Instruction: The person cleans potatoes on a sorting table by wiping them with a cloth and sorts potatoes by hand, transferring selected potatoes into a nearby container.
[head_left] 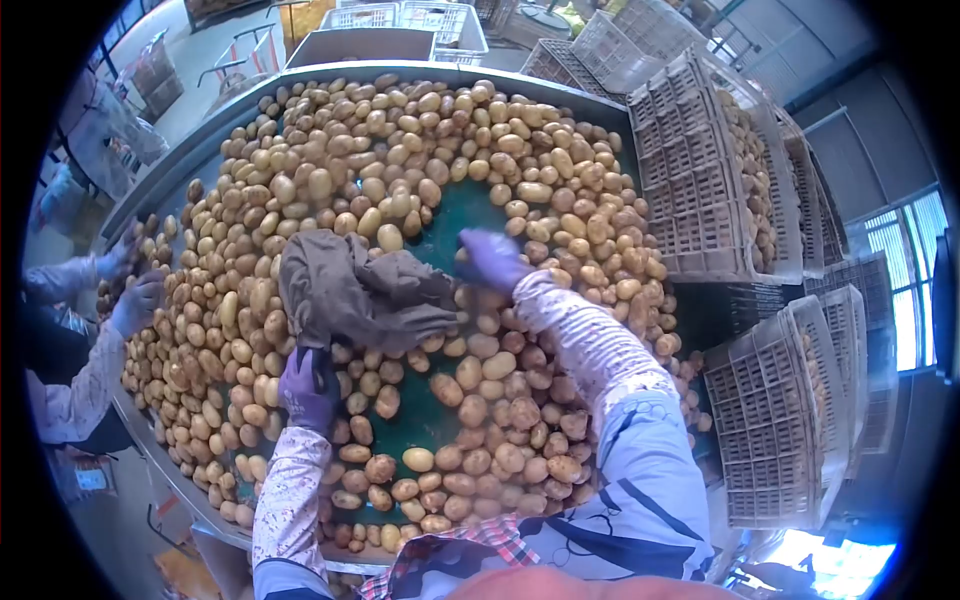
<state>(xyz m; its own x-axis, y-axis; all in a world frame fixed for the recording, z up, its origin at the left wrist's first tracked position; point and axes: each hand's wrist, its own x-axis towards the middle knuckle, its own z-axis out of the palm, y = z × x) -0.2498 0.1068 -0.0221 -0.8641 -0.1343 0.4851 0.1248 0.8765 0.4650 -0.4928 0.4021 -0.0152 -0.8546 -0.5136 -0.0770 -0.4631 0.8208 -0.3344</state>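
Note:
Potatoes [330,130] cover a wide green-surfaced table [408,390], with green showing in a few places. A crumpled dark grey-brown cloth [365,295] lies over the potatoes in the middle. My left hand [308,388], in a purple glove, is closed at the cloth's lower left corner and grips it. To the right of the cloth is my right hand [490,260], also in a purple glove, over potatoes beside a bare green patch. It is blurred, and its fingertips are hard to make out.
At the left edge, a co-worker's gloved hands [135,300] are among the potatoes. Plastic crates of potatoes [690,170] are stacked at the upper right, with more crates [770,410] at the lower right. White crates [440,25] stand beyond the table's far rim [400,72].

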